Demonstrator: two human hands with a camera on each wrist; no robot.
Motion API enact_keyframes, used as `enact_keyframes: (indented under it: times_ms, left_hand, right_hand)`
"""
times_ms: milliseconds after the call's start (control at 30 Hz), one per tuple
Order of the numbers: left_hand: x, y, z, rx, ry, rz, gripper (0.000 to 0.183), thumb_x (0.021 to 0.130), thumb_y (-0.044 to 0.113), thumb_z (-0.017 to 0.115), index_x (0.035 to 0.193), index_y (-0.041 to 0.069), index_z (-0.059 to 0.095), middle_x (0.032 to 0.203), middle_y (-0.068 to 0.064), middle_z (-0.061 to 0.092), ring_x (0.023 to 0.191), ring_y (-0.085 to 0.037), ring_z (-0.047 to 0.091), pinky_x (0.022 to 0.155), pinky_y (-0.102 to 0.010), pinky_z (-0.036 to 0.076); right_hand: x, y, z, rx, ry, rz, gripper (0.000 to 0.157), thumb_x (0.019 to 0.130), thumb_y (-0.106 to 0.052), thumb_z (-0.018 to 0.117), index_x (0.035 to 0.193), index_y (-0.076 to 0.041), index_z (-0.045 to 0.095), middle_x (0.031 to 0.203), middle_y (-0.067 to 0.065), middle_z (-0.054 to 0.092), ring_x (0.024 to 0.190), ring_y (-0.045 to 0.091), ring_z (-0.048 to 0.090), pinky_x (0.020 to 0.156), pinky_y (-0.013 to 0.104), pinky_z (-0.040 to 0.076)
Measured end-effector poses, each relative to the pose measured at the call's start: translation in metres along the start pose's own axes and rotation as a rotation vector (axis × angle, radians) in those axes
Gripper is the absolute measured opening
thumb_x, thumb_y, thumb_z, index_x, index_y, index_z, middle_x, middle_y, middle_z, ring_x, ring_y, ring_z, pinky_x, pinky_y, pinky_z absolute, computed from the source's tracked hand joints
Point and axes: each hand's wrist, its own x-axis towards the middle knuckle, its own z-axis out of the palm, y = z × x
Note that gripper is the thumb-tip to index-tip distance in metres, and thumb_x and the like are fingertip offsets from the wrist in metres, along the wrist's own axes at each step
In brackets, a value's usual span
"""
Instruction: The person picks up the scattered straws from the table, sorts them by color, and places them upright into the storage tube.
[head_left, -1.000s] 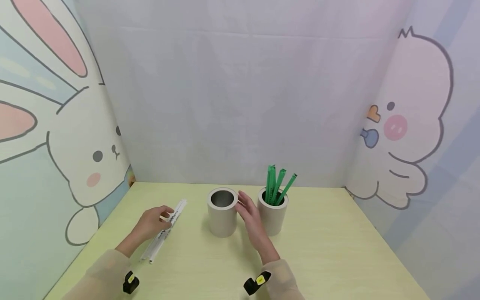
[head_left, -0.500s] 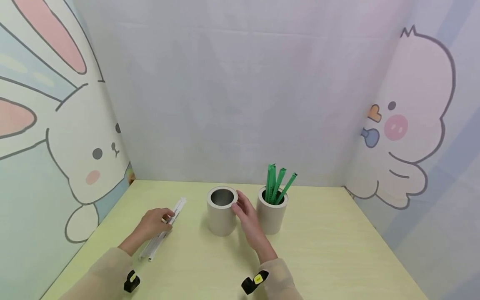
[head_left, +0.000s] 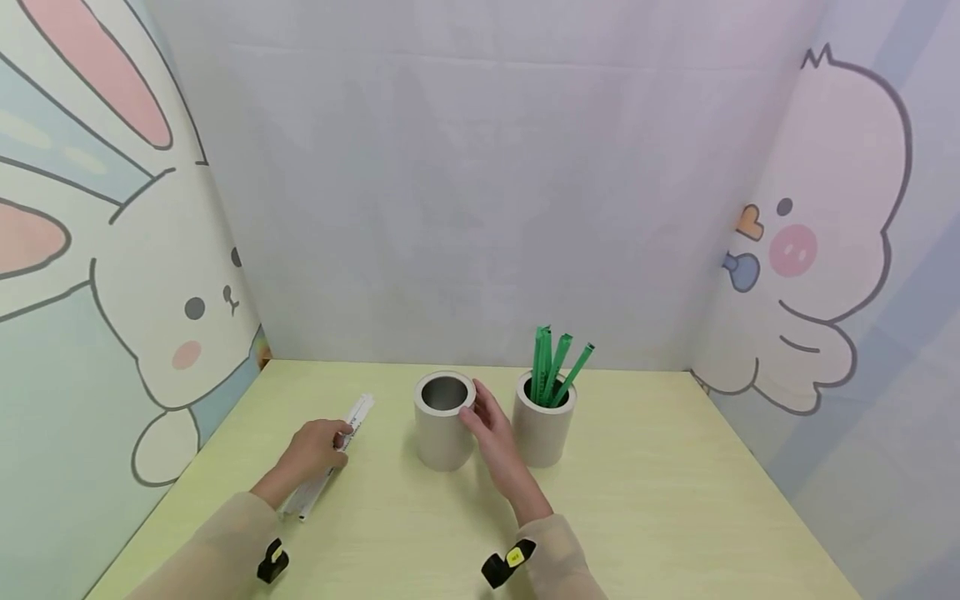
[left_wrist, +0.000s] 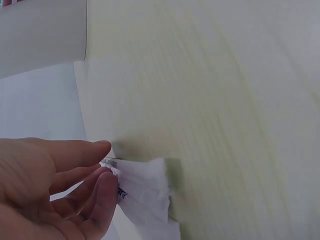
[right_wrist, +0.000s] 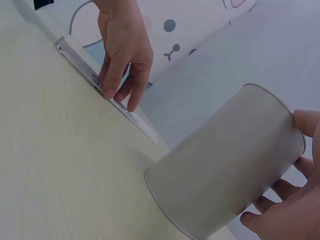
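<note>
Long, thin white wrapped straws with dark print lie slantwise on the left of the table. My left hand reaches over them from above, thumb on one side and fingers on the other, pinching their middle. In the left wrist view the crinkled white wrapper runs up to the fingertips of that hand. A pale, round cylinder cup stands upright at the centre, its dark inside showing. My right hand holds its right side, thumb near the rim and fingers behind. From the right wrist view, fingers curve along the cup's wall.
Just right of my right hand stands a matching pale cup with several green wrapped straws upright in it. The light yellow table ends at a pale back curtain, with cartoon-printed sheets at both sides.
My left hand has lowered and its fingers have drawn together on the white straws. The right thumb has moved onto the central cup near its rim. Both cups stay put.
</note>
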Motion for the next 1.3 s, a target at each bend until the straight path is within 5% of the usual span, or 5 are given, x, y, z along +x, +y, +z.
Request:
enact_keyframes:
  times_ms: [633,967,1300]
  left_hand:
    - [0.004,0.008,0.002,0.043,-0.012,0.016,0.043,0.079,-0.013,0.072,0.121,-0.006,0.073,0.084,-0.003,0.063,0.075,-0.019,0.053,0.065,-0.033,0.046]
    - [0.006,0.009,-0.006,-0.120,-0.001,0.028,0.044,0.087,-0.009,0.069,0.131,-0.005,0.069,0.096,-0.007,0.070,0.077,-0.018,0.061,0.061,-0.029,0.053]
    - [0.005,0.027,-0.018,-0.277,0.128,0.042,0.050,0.097,-0.002,0.067,0.146,0.005,0.061,0.116,-0.015,0.071,0.097,-0.026,0.072,0.070,-0.030,0.062]
  right_hand:
    - [0.000,-0.003,0.001,0.030,-0.009,0.017,0.069,0.108,-0.033,0.062,0.168,-0.017,0.032,0.167,0.013,0.041,0.155,0.035,0.037,0.127,0.057,0.030]
    - [0.000,-0.002,0.000,0.032,-0.009,0.032,0.069,0.108,-0.035,0.063,0.168,-0.018,0.033,0.167,0.012,0.042,0.155,0.034,0.037,0.127,0.057,0.030]
    - [0.000,-0.001,-0.001,0.045,-0.020,0.040,0.069,0.107,-0.037,0.063,0.168,-0.021,0.033,0.168,0.011,0.041,0.156,0.034,0.035,0.127,0.058,0.028]
